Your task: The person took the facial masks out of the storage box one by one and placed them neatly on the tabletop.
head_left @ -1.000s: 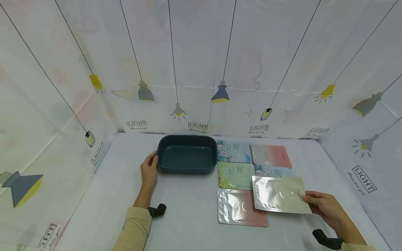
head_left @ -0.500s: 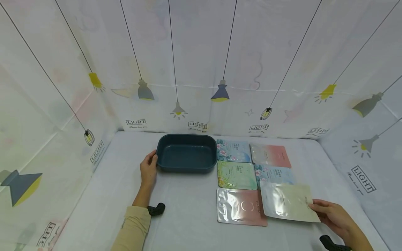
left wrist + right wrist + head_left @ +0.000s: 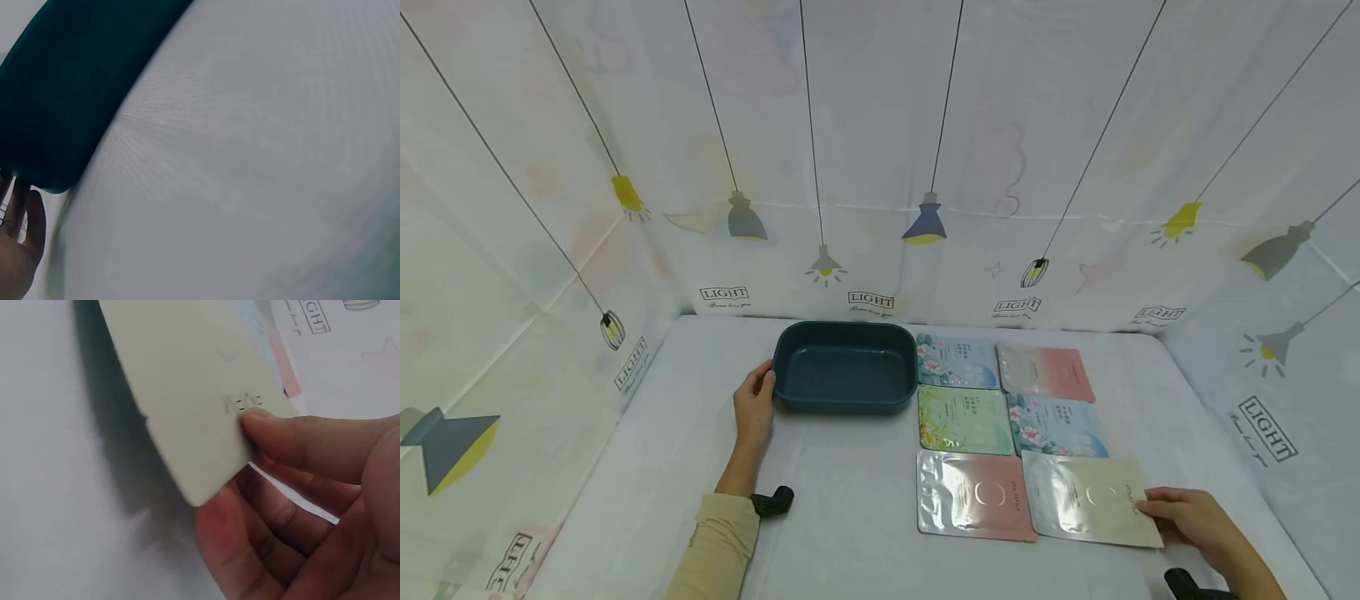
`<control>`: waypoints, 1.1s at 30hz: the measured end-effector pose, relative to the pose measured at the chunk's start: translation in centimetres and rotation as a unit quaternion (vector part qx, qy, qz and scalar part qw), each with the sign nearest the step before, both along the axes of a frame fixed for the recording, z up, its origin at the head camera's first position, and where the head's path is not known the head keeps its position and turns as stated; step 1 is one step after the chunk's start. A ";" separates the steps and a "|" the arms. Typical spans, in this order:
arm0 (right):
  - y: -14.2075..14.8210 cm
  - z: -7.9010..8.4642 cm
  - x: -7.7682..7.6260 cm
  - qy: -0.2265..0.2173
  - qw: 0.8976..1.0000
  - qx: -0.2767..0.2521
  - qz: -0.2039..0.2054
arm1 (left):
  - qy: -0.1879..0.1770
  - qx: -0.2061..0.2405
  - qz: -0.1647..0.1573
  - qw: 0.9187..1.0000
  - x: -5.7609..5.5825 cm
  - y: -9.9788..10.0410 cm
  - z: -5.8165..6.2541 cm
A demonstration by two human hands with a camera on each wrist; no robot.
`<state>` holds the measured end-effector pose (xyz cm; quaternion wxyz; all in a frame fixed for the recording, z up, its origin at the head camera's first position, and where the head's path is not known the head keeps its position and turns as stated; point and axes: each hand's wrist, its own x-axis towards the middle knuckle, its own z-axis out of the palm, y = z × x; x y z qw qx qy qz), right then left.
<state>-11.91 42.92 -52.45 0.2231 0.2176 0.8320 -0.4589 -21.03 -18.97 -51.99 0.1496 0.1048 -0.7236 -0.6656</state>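
A cream sheet mask packet (image 3: pixel 1086 498) lies low at the front right of the packet rows. My right hand (image 3: pixel 1187 521) pinches its right edge, thumb on top and fingers below. The right wrist view shows the held corner of this packet (image 3: pixel 187 406) raised off the cloth. My left hand (image 3: pixel 756 407) touches the left end of a dark teal rectangular dish (image 3: pixel 846 408). Its fingers look straight against the dish (image 3: pixel 62 94) in the left wrist view. Left of the cream packet lies a pink and silver packet (image 3: pixel 973 497).
Blue floral packets (image 3: pixel 958 362) (image 3: pixel 1058 427), a green one (image 3: pixel 965 421) and a pink one (image 3: pixel 1048 372) lie flat behind, right of the dish. White cloth (image 3: pixel 842 508) covers the table. A lamp-printed curtain (image 3: pixel 865 167) stands along the back and sides.
My right hand has moved toward the near right and lowered the cream packet, uncovering the blue floral packet and the pink and silver one. The left hand and dish stay put.
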 end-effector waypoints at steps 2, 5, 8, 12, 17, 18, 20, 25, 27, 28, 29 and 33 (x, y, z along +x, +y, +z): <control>0.0 0.2 -0.2 -0.004 0.999 0.029 0.014 | -0.001 -0.001 0.000 1.000 0.0 0.0 0.0; -0.1 0.6 -0.6 -0.015 0.997 0.062 0.033 | -0.001 -0.002 0.001 1.000 0.1 0.0 0.0; -0.1 1.0 -1.1 -0.025 0.995 0.079 0.052 | 0.002 -0.004 0.001 1.000 0.0 -0.1 0.0; -0.3 1.5 -1.9 -0.030 0.992 0.098 0.074 | -0.001 -0.003 0.002 1.000 -0.4 -0.3 -0.5; -0.5 2.3 -2.8 -0.017 0.988 0.127 0.089 | -0.021 0.005 0.000 1.000 -1.4 -0.9 -2.1; -0.5 2.4 -3.0 -0.012 0.987 0.131 0.092 | -0.026 0.003 0.000 1.000 -1.6 -1.0 -2.5; -0.7 2.7 -3.5 0.000 0.986 0.133 0.098 | -0.032 -0.011 0.002 0.999 -1.8 -1.1 -2.8; -1.6 3.4 -5.1 0.036 0.984 0.137 0.110 | -0.049 -0.031 -0.004 0.998 -1.9 -1.6 -2.7; -2.2 3.7 -5.8 0.051 0.982 0.136 0.118 | -0.068 -0.032 -0.009 0.997 -1.9 -1.7 -2.1; -2.5 3.8 -6.1 0.057 0.982 0.136 0.121 | -0.077 -0.032 -0.011 0.996 -2.0 -1.7 -1.8; -2.9 4.0 -6.4 0.063 0.981 0.134 0.124 | -0.086 -0.032 -0.012 0.996 -2.0 -1.7 -1.5; -4.6 4.6 -7.7 0.098 0.978 0.129 0.130 | -0.111 -0.040 -0.009 0.993 -2.4 -1.6 -0.6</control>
